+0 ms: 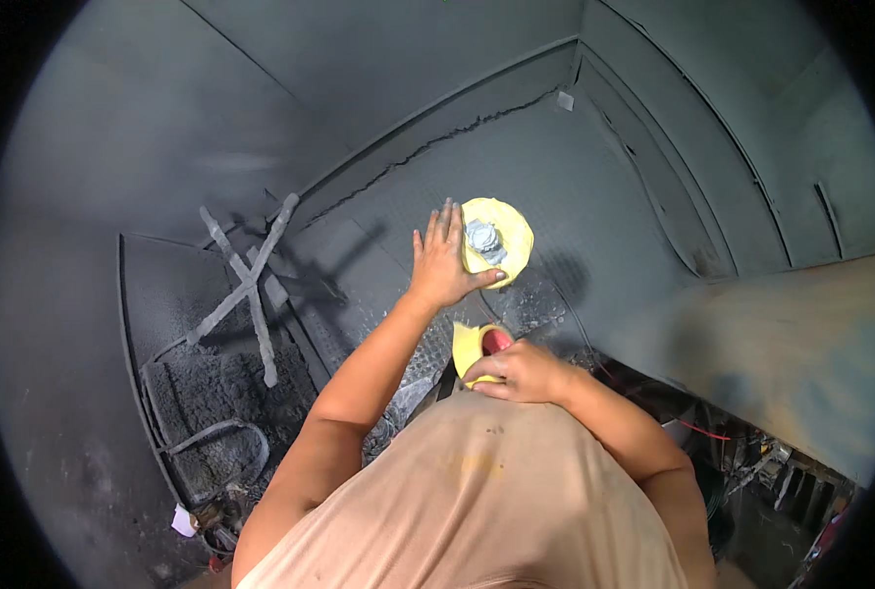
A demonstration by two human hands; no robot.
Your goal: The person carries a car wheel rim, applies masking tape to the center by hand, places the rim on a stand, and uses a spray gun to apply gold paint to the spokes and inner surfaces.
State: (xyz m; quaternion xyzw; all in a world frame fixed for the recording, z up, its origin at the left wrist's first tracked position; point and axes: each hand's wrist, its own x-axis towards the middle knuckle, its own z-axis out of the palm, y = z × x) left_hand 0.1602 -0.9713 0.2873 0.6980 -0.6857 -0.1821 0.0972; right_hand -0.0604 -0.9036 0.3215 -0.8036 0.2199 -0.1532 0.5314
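A round disc wrapped in yellow masking tape point(515, 236) is in front of me, with a lumpy bluish-grey piece point(483, 237) showing at its middle. My left hand point(444, 257) lies against the disc's left edge, fingers stretched out and the thumb reaching along its lower rim. Nearer my body, my right hand point(530, 373) is closed round a roll of yellow masking tape point(467, 348). The roll's reddish core shows, and a torn loose end sticks up at its left. What supports the disc from below is mostly hidden.
Grey walls point(212, 108) surround the work spot. To the left, a grey-coated crossed stand point(251, 280) rises beside a rough dark mat-like surface point(202, 393) with a curved handle. A tan panel point(771, 344) and a cluttered rack point(771, 461) are at the right.
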